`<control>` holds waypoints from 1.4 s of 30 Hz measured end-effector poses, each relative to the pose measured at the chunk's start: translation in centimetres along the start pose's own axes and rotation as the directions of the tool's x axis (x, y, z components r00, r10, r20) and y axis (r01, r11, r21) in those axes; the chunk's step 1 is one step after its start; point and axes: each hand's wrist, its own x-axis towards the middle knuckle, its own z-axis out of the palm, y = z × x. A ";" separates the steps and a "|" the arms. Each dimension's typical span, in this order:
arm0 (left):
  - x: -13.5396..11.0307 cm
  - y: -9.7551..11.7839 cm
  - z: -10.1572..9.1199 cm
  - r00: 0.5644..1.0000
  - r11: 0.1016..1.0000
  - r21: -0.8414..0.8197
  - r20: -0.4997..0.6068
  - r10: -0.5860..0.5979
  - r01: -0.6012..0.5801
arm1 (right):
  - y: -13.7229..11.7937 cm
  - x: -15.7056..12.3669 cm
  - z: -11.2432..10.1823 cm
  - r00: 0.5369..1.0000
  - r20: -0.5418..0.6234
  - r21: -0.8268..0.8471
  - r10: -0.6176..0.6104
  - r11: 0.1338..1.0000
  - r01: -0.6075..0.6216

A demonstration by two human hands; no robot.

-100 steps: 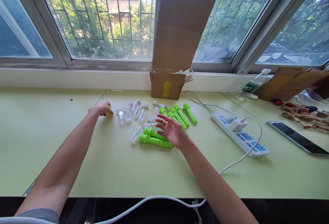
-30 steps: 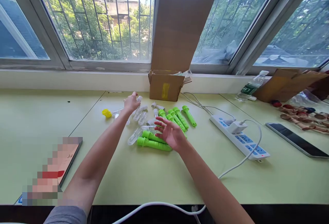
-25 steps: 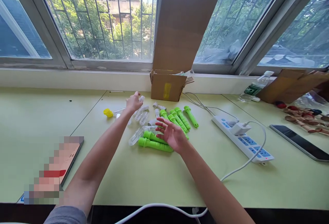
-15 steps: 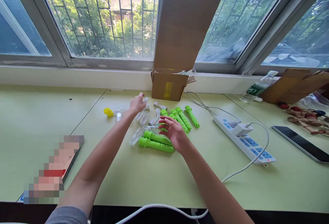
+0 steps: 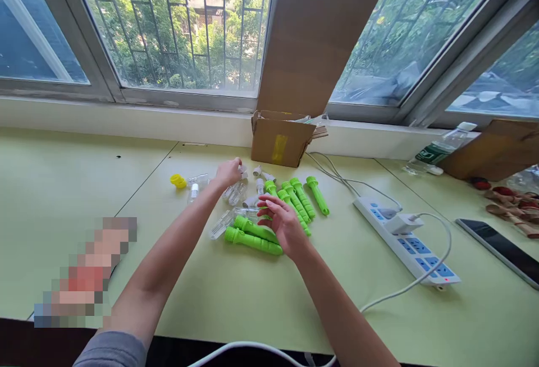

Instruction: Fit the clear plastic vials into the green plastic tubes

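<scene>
Several bright green plastic handles [image 5: 252, 241] lie in a loose pile at the middle of the pale green table [image 5: 236, 299]. Clear plastic tubes [image 5: 222, 224] and small white pieces [image 5: 257, 170] lie beside them. My left hand [image 5: 228, 172] reaches to the far side of the clear tubes, fingers curled on a small clear and white piece. My right hand [image 5: 283, 222] hovers over the green handles with fingers spread, holding nothing. A small yellow cap [image 5: 178, 180] lies to the left of the pile.
An open cardboard box [image 5: 282, 140] stands by the window sill behind the pile. A white power strip [image 5: 406, 239] with a plugged charger lies to the right, its cable trailing to the front edge. A phone [image 5: 501, 250], a water bottle [image 5: 442, 148] and wooden toys [image 5: 509, 201] lie far right.
My left hand has let go of the yellow cap at the left and moved right to the far clear pieces, closing on one. My right hand stays over the green handles.
</scene>
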 end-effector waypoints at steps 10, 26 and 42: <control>1.2 0.5 0.6 0.997 0.995 0.091 0.071 0.033 -0.040 | -0.3 0.3 -0.1 1.000 0.024 -0.052 -0.017 0.999 0.018; 2.8 4.2 2.1 0.999 0.994 0.105 0.052 -0.002 -0.004 | -0.1 0.2 -0.5 1.000 -0.006 -0.128 -0.016 0.992 0.015; 0.2 2.3 0.1 0.878 0.908 -0.165 0.237 0.415 -0.385 | 0.2 0.1 -0.4 1.000 0.017 -0.150 -0.018 0.989 0.020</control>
